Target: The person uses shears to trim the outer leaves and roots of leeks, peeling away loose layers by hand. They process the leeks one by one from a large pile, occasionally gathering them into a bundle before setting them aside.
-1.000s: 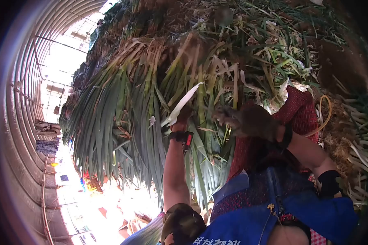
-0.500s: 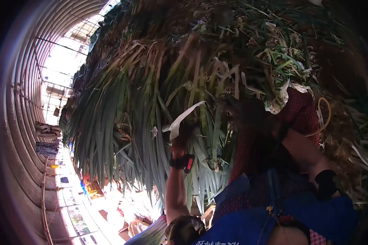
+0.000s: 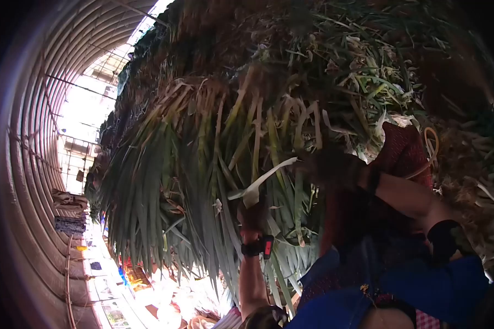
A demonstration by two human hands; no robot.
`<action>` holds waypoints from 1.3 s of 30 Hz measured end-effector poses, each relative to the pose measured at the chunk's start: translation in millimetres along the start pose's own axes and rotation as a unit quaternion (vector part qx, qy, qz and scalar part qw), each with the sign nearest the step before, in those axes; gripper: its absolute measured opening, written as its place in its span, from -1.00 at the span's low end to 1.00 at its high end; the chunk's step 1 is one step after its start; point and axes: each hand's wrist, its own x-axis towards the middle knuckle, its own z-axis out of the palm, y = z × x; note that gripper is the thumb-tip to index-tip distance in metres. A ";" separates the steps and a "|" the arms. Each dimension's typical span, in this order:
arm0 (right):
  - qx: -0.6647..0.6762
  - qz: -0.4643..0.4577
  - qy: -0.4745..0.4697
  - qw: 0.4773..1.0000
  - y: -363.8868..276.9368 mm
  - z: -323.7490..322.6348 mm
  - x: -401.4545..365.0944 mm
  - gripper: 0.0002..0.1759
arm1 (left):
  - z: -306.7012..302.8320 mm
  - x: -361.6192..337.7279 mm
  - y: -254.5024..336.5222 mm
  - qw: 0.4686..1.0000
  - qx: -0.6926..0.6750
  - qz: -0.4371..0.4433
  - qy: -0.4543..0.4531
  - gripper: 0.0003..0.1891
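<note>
My left hand [image 3: 252, 216], dark-gloved with a black band at the wrist, is closed around a green onion [image 3: 266, 178]. Its pale, thin strip rises from the fist toward the upper right, while green leaves hang around and below the hand. My right hand [image 3: 335, 170], also in a dark glove, is beside the strip's upper tip. Shadow hides its fingers, so whether they touch the tip cannot be made out. Long green onion leaves [image 3: 142, 197] from the heap droop to the left of both hands.
A large heap of green onions [image 3: 225, 104] rises in front of me. Loose trimmings [image 3: 379, 82] lie at upper right, near a dark red mesh cloth [image 3: 400, 151] and a yellowish loop [image 3: 433, 145]. My blue apron [image 3: 335, 301] is below; a ribbed curved wall [image 3: 33, 181] stands left.
The view has shifted, so the heap appears lower. My right hand has come closer to the pale strip's tip. My left hand keeps its grip on the green onion.
</note>
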 end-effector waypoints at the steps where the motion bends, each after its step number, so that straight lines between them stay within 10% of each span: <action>1: -0.044 0.021 -0.011 0.999 0.6 -0.9 3.7 -0.36 | 1.8 0.6 0.7 1.000 0.023 0.001 0.007 -0.56; 5: -0.073 0.168 -0.106 0.977 -14.7 -22.0 18.6 -0.44 | -31.6 -1.6 90.1 0.991 0.017 -0.127 0.028 -0.58; 10: -0.053 0.177 0.006 0.983 13.7 -24.5 42.0 -0.49 | -30.8 -1.0 106.6 0.981 -0.022 -0.189 0.022 -0.63; 21: -0.010 0.252 -0.076 0.965 28.1 -42.6 53.1 -0.28 | -38.3 -9.5 125.2 0.986 0.158 0.039 0.032 -0.55; 26: -0.054 0.224 0.111 0.967 25.4 -64.0 -7.6 -0.05 | 0.7 -26.7 121.2 0.965 0.244 0.089 0.037 -0.56; 32: -0.024 0.192 -0.120 0.974 -8.5 -16.1 -39.2 -0.09 | 46.4 -19.3 119.0 0.940 0.276 0.198 0.029 -0.35; 39: -0.034 0.199 -0.089 0.975 -5.6 -0.4 -21.4 -0.18 | 25.3 -27.9 170.5 0.937 0.320 0.012 -0.142 -0.29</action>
